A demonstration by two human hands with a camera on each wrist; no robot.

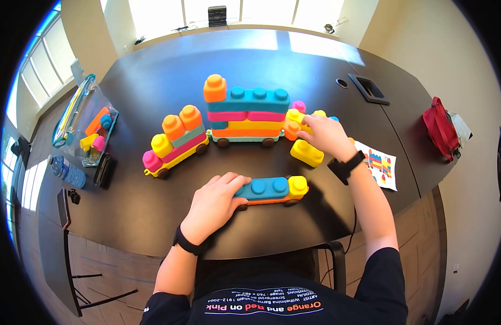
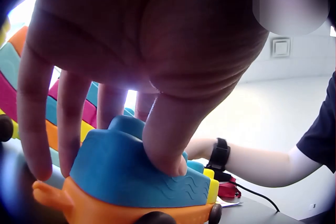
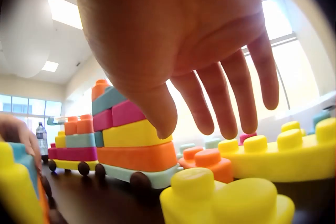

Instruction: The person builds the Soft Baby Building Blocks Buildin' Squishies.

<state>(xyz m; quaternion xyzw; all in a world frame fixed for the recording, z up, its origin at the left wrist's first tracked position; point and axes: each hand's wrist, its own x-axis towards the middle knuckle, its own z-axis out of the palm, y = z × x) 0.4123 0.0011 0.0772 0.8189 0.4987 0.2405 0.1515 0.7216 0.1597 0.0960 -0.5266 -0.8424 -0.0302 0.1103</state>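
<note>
Near the front of the table, my left hand [image 1: 218, 197] grips the end of a toy train car [image 1: 267, 188]. This car has an orange wheeled base, a long blue block and a yellow block at its right end. Thumb and fingers straddle the blue block [image 2: 121, 169] in the left wrist view. My right hand [image 1: 327, 136] hovers palm down over loose blocks, its fingers extended and holding nothing. Beneath it lie a yellow block [image 3: 226, 203], an orange block [image 3: 210, 162] and a longer yellow block [image 3: 283, 155].
A tall multicoloured train car [image 1: 250, 116] stands mid-table, with a lower stepped car [image 1: 177, 143] to its left. A clear bag of blocks [image 1: 101, 130] and a water bottle [image 1: 69, 172] stand left. Printed paper [image 1: 388, 181] and a red bag [image 1: 441, 130] lie right.
</note>
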